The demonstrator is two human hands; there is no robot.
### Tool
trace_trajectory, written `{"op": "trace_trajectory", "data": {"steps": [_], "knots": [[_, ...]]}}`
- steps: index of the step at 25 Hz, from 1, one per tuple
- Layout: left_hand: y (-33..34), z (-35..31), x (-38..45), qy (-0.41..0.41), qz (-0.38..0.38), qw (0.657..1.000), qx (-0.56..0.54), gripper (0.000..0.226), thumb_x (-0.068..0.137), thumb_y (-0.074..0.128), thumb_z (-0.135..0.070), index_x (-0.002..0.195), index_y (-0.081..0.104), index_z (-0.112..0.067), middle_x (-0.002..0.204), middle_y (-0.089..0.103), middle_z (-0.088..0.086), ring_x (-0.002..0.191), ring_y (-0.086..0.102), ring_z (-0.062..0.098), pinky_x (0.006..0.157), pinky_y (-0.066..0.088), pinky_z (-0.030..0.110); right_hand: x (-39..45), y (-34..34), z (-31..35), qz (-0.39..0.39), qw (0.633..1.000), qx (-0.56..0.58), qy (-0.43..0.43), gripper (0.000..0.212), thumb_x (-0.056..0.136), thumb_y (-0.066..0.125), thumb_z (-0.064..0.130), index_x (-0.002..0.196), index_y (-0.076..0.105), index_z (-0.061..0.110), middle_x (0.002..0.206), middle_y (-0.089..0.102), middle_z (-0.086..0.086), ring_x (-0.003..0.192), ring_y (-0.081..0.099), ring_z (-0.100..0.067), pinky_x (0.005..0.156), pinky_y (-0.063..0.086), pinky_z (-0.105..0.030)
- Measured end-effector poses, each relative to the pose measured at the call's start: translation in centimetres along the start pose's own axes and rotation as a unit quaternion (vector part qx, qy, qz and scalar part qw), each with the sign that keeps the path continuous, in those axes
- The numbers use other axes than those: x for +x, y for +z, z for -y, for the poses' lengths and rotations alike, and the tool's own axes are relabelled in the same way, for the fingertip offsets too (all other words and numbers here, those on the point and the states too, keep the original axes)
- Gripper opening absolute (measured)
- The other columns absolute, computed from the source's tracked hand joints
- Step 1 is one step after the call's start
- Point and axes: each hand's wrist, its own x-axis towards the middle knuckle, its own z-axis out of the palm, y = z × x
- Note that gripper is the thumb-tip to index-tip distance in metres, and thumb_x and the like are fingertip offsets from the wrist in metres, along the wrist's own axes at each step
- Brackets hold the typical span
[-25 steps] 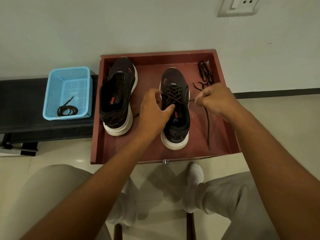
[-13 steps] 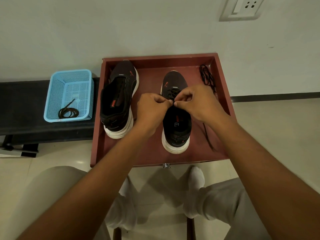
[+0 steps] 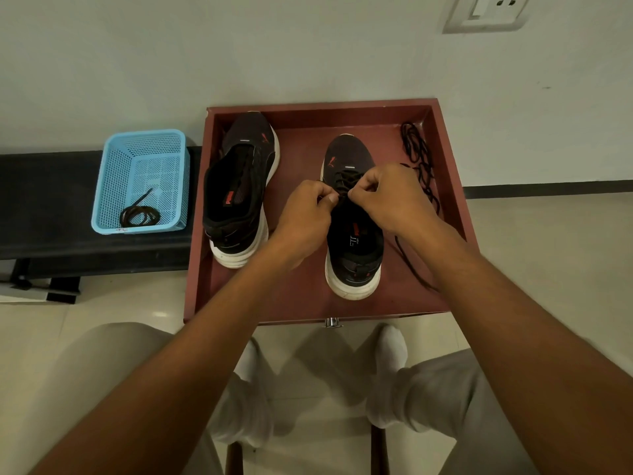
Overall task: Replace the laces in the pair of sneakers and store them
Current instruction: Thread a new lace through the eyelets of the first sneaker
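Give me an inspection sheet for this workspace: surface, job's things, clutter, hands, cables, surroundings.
Surface: red tray on the tiled floor, against the wall.
Job's things: right sneaker partly laced; left sneaker shows no lace, leaning against the tray's left wall; loose lace along the tray's right side.
Clutter: blue basket on a black bench, with a coiled lace inside.
Hands: left hand and right hand both pinch the lace over the right sneaker's eyelets.
Cables: nothing seen.
Surroundings: wall socket at upper right; person's knees and white socks below the tray.
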Motion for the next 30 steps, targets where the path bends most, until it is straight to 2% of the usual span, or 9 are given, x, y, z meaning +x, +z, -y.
{"op": "trace_trajectory", "data": {"steps": [2,6,10,13,17,20,25,27,30], "knots": [[0.0,0.0,0.0,0.003,-0.012,1.0,0.012,0.02,0.104,0.055,-0.014,0.091,0.07,-0.011,0.082,0.063,-0.007,0.071,0.058,-0.004,0.063,0.043,0.011,0.0,0.0,0.0,0.005,1.0,0.004,-0.001,0.015,0.095,0.071,0.023,0.081,0.075,0.017,0.076,0.071,0.006,0.073,0.069,-0.01,0.071,0.06,-0.033],[-0.1,-0.5,0.7,0.003,-0.065,0.997,0.028,0.016,0.095,0.068,-0.019,0.084,0.078,-0.012,0.079,0.074,0.0,0.075,0.071,0.01,0.072,0.061,0.033,-0.2,-0.4,0.1,0.012,1.0,0.01,-0.008,0.016,0.096,0.069,0.023,0.081,0.075,0.019,0.077,0.072,0.005,0.073,0.07,-0.011,0.072,0.061,-0.033],[0.2,-1.0,0.6,0.012,-0.055,0.996,0.072,0.021,0.096,0.061,-0.016,0.082,0.073,-0.007,0.076,0.072,0.005,0.069,0.069,0.017,0.067,0.06,0.039,-0.2,-0.1,0.1,0.007,1.0,0.013,0.005,0.018,0.095,0.069,0.021,0.081,0.076,0.013,0.077,0.073,0.003,0.073,0.071,-0.011,0.074,0.062,-0.035],[0.0,-0.3,0.4,-0.012,0.01,1.0,-0.008,0.03,0.096,0.049,-0.018,0.086,0.063,0.006,0.074,0.061,0.008,0.067,0.054,0.019,0.063,0.044,0.039,-0.1,0.1,0.0,0.008,1.0,0.021,0.017,0.021,0.096,0.069,0.021,0.08,0.077,0.008,0.074,0.071,0.006,0.072,0.071,-0.01,0.073,0.062,-0.035],[-0.5,-0.1,0.3,-0.109,0.038,0.984,-0.138,0.039,0.088,0.053,-0.031,0.09,0.066,0.006,0.083,0.06,0.01,0.079,0.056,0.022,0.074,0.044,0.041,0.1,0.3,0.4,0.023,1.0,0.01,0.015,0.025,0.096,0.069,0.02,0.077,0.078,0.007,0.071,0.072,0.0,0.07,0.071,-0.017,0.064,0.057,-0.03],[-0.6,-0.5,0.8,-0.062,-0.006,0.998,-0.026,0.03,0.094,0.068,-0.031,0.083,0.073,-0.003,0.079,0.071,0.008,0.076,0.068,0.024,0.072,0.054,0.041,0.0,0.3,0.5,0.028,1.0,0.004,0.013,0.026,0.096,0.067,0.02,0.079,0.077,0.003,0.079,0.075,-0.014,0.076,0.072,-0.029,0.07,0.059,-0.038],[-0.8,-0.6,1.0,-0.03,-0.055,0.997,0.037,0.015,0.094,0.07,-0.017,0.081,0.074,-0.012,0.079,0.071,0.004,0.073,0.066,0.015,0.076,0.058,0.04,-0.1,0.3,0.2,0.024,0.999,0.01,0.019,0.02,0.095,0.07,0.022,0.079,0.076,0.011,0.071,0.07,0.006,0.069,0.07,-0.01,0.067,0.057,-0.028],[-1.4,-0.4,0.3,-0.066,-0.039,0.994,-0.073,0.017,0.099,0.062,-0.014,0.086,0.07,-0.008,0.087,0.072,0.008,0.076,0.064,0.014,0.075,0.058,0.038,0.0,0.2,0.2,0.025,0.999,0.013,0.025,0.021,0.096,0.07,0.023,0.079,0.076,0.012,0.069,0.067,0.012,0.067,0.066,-0.002,0.062,0.051,-0.02],[-2.4,-0.4,-0.2,-0.136,0.027,0.943,-0.303,0.018,0.106,0.049,-0.009,0.103,0.065,-0.004,0.093,0.068,0.009,0.085,0.064,0.017,0.08,0.053,0.03,0.2,0.1,0.3,0.029,0.999,0.009,0.028,0.025,0.097,0.068,0.022,0.082,0.077,0.004,0.073,0.071,0.002,0.069,0.068,-0.01,0.061,0.053,-0.023]]}}
